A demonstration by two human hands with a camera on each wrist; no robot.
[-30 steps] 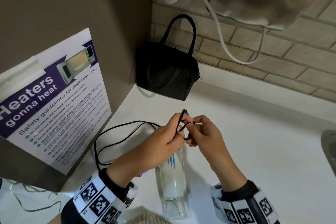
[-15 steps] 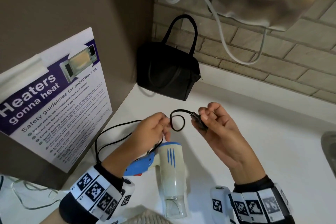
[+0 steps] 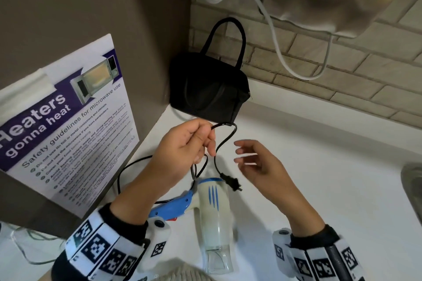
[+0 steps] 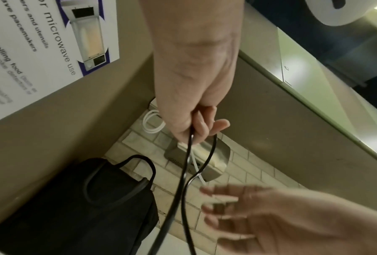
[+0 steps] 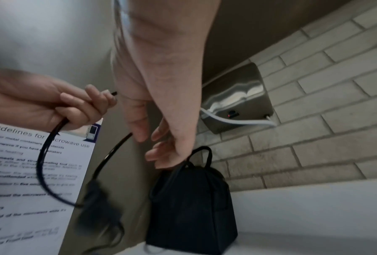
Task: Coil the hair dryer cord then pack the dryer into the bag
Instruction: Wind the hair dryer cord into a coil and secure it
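the right hand [image 3: 258,164] lets go of the plug [image 3: 230,182] it pinched half a second ago, and now that plug dangles free on the end of the black cord [image 3: 225,141], just above the back of the hair dryer [image 3: 213,217]. the small loop between the hands is gone, dropped into one long hanging bend. the left hand [image 3: 182,146] has lifted, and its grip is pinching the cord, fingers curled around two strands that drop from the fist. the right grip is spread, fingers loose and holding nothing, just beside the hanging strand.

the dryer lies on its side on the white table [image 3: 319,178], clear nozzle toward the camera, folded blue handle [image 3: 173,206] under the left forearm. the rest of the cord trails in a wide slack arc on the table beside the microwave safety poster [image 3: 68,130]. the black bag [image 3: 205,89] stands in the corner, well behind the hands; i can't tell whether it is open.

that cord looks thin, limp and a bit springy, so loops will likely slip open unless pinched where the strands cross. the plug is the heavy end and will swing. best hold, i'd say: gather the strands in the left fist, feed with the right. the dryer looks light, hard plastic; take it by the barrel or the folded handle.
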